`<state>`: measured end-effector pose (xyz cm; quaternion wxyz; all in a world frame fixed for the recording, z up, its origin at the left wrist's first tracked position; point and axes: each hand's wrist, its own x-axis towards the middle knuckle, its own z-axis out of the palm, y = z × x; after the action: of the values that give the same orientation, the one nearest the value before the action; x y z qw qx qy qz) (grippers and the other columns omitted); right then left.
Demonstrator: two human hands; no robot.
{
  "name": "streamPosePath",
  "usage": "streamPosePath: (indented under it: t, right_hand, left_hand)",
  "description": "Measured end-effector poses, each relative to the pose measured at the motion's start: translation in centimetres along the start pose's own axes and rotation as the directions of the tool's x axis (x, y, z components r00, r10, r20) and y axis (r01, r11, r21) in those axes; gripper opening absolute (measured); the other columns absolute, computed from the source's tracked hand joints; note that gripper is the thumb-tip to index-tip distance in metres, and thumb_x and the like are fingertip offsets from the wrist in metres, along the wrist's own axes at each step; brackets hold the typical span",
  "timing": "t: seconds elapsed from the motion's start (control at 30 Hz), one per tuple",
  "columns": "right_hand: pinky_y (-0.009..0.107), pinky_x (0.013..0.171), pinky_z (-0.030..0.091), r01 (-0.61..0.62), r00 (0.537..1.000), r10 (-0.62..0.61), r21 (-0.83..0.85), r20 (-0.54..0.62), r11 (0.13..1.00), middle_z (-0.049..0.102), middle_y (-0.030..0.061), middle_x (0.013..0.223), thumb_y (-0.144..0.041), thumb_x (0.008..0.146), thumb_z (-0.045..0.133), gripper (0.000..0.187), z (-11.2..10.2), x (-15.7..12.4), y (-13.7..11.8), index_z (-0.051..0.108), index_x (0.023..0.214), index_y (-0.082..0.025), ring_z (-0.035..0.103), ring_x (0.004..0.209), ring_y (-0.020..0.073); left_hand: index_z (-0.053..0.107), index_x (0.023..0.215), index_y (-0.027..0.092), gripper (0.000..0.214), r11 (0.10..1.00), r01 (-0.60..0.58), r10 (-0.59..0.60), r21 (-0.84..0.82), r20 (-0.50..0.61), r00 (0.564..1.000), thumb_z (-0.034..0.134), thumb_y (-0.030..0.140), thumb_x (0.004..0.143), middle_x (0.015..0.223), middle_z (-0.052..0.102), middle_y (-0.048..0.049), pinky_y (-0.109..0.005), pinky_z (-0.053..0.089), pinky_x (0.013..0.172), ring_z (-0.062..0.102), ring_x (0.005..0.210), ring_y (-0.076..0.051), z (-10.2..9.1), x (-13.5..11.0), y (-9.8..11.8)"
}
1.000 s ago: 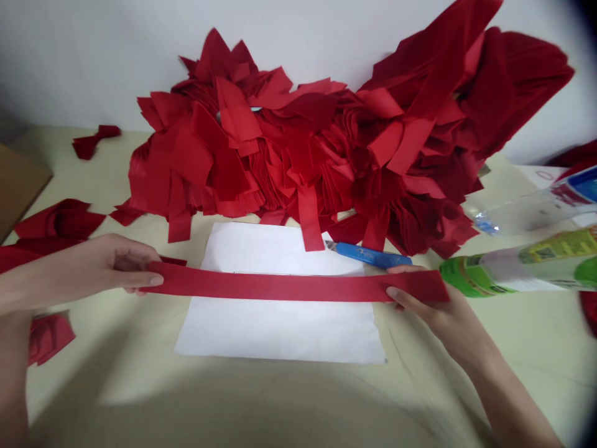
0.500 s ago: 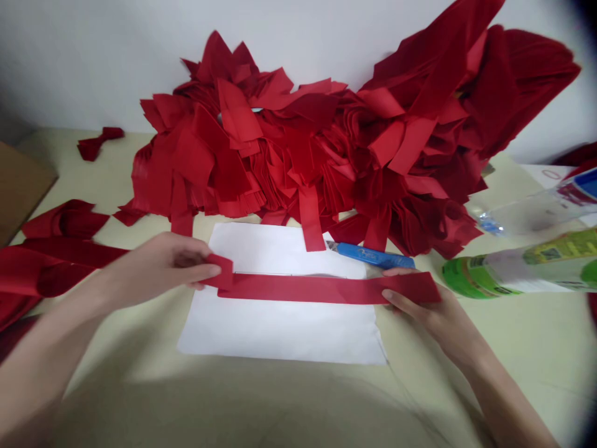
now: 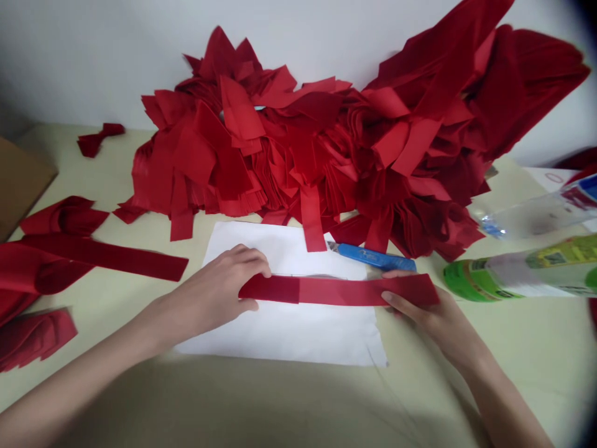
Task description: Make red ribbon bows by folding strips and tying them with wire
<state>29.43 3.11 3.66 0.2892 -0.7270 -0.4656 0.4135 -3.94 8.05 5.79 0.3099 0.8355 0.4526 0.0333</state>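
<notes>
A flat red ribbon strip (image 3: pixel 345 291) lies across a white paper sheet (image 3: pixel 280 333), along a dark line drawn on it. Its left end is folded over to the right, with the darker side of the flap facing up. My left hand (image 3: pixel 224 286) grips that folded end, thumb at the lower edge and fingers at the upper one. At the other end, my right hand (image 3: pixel 426 311) pinches the strip, thumb on top and fingers underneath, partly hidden. Just above the right end is a blue utility knife (image 3: pixel 373 256), its tip on the paper.
A big heap of cut red ribbon pieces (image 3: pixel 289 155) lies along the wall. More red ribbon (image 3: pixel 107 255) is at the left, near a cardboard box (image 3: pixel 21 180). On the right lie a green-labelled bottle (image 3: pixel 513 274) and a clear bottle (image 3: pixel 527 214).
My left hand has moved right, folding the strip's left end over onto itself, so the strip looks shorter. My right hand stays on the right end.
</notes>
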Motion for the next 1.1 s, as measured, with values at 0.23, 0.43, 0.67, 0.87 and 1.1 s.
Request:
streamPosePath:
  t: [0.23, 0.43, 0.67, 0.87, 1.1]
  right_hand:
    - [0.032, 0.061, 0.052, 0.012, 1.0, -0.012, 0.003, 0.001, 1.0, 0.066, 0.0033, 0.084, -0.047, 0.064, 0.07, 0.045, 0.0, 0.0, 0.3, 0.06, 0.098, -0.02, 0.06, 0.066, 0.0187]
    - [0.033, 0.063, 0.052, 0.008, 1.0, -0.008, 0.004, 0.007, 1.0, 0.066, 0.0043, 0.088, -0.047, 0.064, 0.071, 0.044, 0.0, -0.1, 0.0, 0.06, 0.098, -0.02, 0.061, 0.067, 0.0193]
    - [0.031, 0.064, 0.053, -0.006, 1.0, 0.006, -0.006, 0.017, 1.0, 0.066, 0.0038, 0.089, -0.047, 0.064, 0.071, 0.044, -0.1, 0.0, 0.1, 0.06, 0.097, -0.02, 0.061, 0.072, 0.0197]
    - [0.03, 0.064, 0.053, 0.008, 0.999, -0.008, -0.011, 0.032, 1.0, 0.067, 0.0043, 0.091, -0.046, 0.066, 0.07, 0.043, -0.2, 0.1, 0.1, 0.06, 0.099, -0.02, 0.061, 0.071, 0.0189]
    - [0.031, 0.059, 0.052, 0.02, 1.0, -0.02, -0.025, 0.015, 0.999, 0.065, 0.0031, 0.079, -0.047, 0.065, 0.07, 0.043, -0.1, 0.2, 0.1, 0.061, 0.098, -0.019, 0.059, 0.063, 0.0184]
  left_hand:
    - [0.059, 0.09, 0.023, 0.012, 0.998, 0.059, -0.059, 0.002, -0.05, 0.997, 0.056, 0.028, 0.08, 0.104, 0.061, -0.0016, -0.038, 0.047, 0.081, 0.054, 0.099, -0.023, 1.2, -0.3, -0.6]
    - [0.059, 0.1, 0.021, 0.021, 0.991, -0.01, 0.027, 0.133, -0.131, 0.991, 0.057, 0.032, 0.082, 0.118, 0.057, -0.0049, -0.039, 0.049, 0.084, 0.049, 0.111, -0.024, 1.4, -0.8, 0.6]
    - [0.052, 0.123, 0.009, 0.05, 0.841, -0.024, 0.175, 0.541, -0.231, 0.957, 0.049, 0.044, 0.087, 0.137, 0.046, -0.0183, -0.055, 0.034, 0.101, 0.037, 0.128, -0.035, 5.7, -2.3, 4.1]
    - [0.041, 0.134, 0.006, 0.07, 0.778, 0.041, 0.12, 0.627, -0.212, 0.97, 0.032, 0.058, 0.088, 0.145, 0.034, -0.0197, -0.058, 0.016, 0.11, 0.028, 0.135, -0.034, 9.0, -2.8, 4.7]
    - [0.042, 0.134, 0.008, 0.071, 0.782, -0.004, 0.185, 0.624, -0.226, 0.956, 0.026, 0.06, 0.089, 0.144, 0.037, -0.0163, -0.053, 0.017, 0.111, 0.033, 0.133, -0.031, 8.9, -3.1, 3.2]
